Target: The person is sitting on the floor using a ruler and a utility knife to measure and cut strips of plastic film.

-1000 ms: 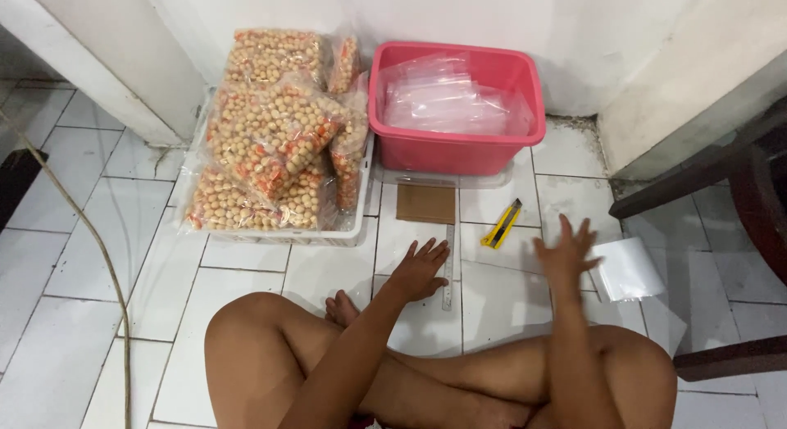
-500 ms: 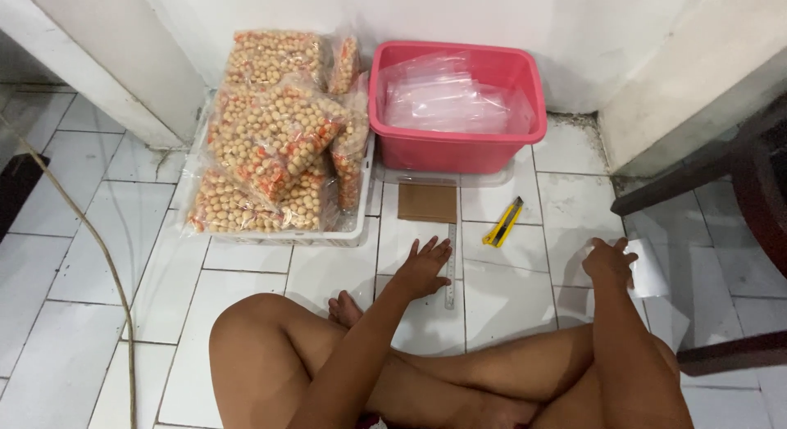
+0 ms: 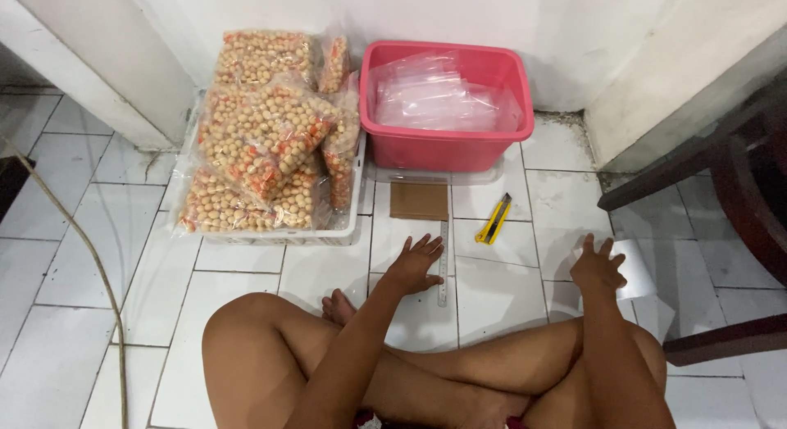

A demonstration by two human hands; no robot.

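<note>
Thin clear plastic ruler [image 3: 443,265] lies flat on the white floor tiles [image 3: 246,257], right beside the left hand [image 3: 414,265], whose fingers are spread open, fingertips next to the ruler's edge. Right hand [image 3: 598,267] is open too, fingers splayed on a clear plastic sheet [image 3: 635,269]. Ahead of the fingers, between the hands: yellow utility knife [image 3: 494,219], brown cardboard piece [image 3: 419,200]. Further out: pink plastic tub of clear bags [image 3: 447,146], white tray of bagged round snacks [image 3: 270,134].

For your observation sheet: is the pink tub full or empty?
Partly full: the pink tub holds a loose pile of clear plastic bags, below its rim.
</note>
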